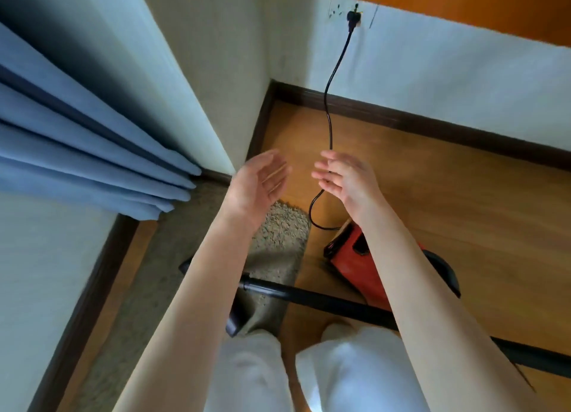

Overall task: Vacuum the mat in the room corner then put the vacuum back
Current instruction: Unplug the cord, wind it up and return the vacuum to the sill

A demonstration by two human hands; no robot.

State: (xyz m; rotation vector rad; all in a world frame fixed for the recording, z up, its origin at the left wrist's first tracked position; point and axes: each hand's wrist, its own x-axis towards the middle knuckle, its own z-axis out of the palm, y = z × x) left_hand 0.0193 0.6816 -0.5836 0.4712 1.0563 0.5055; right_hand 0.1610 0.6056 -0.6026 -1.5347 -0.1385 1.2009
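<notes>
Blue curtain (77, 139) fills the 9 o'clock side. Mat (278, 235) sits in the corner near centre, red vacuum (355, 263) just beside it at 3 o'clock, black tube (324, 300) lying across both. Cord (330, 115) runs up to the plug (353, 17) at 12. Left hand (256, 186) and right hand (346, 176) hang loose-fingered, palms facing, holding nothing.

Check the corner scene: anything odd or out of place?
Nothing damaged or spilled. The black vacuum wand lies across the floor, its end on the beige shaggy mat; the black power cord is plugged into the wall.
</notes>
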